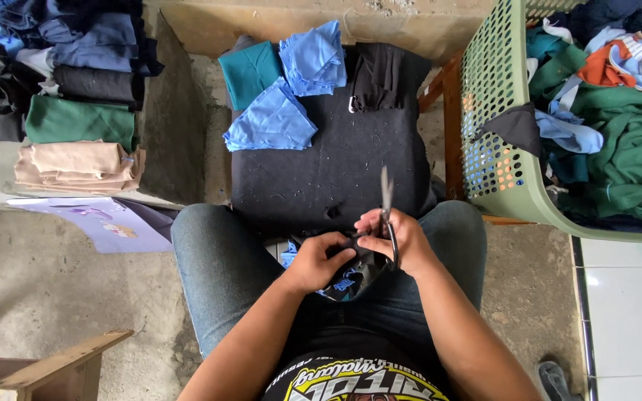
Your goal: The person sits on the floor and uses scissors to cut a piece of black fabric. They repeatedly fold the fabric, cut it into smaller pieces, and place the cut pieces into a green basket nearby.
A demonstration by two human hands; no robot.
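Scissors (387, 212) in our right hand (403, 241) point away from us, blades upright and seemingly closed; our left hand (317, 261) pinches dark cloth (354, 271).

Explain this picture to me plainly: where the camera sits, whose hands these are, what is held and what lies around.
The one picture comes from a camera worn on a person's head, looking down at their lap. No machine is here, just two bare hands. The right hand holds a pair of scissors, blades pointing away from the body. The left hand grips a piece of dark cloth in the lap. In front lies a black cushion with folded blue cloth pieces, one teal piece and one black piece. To the right stands a green basket full of scraps; to the left sit stacks of folded cloth.
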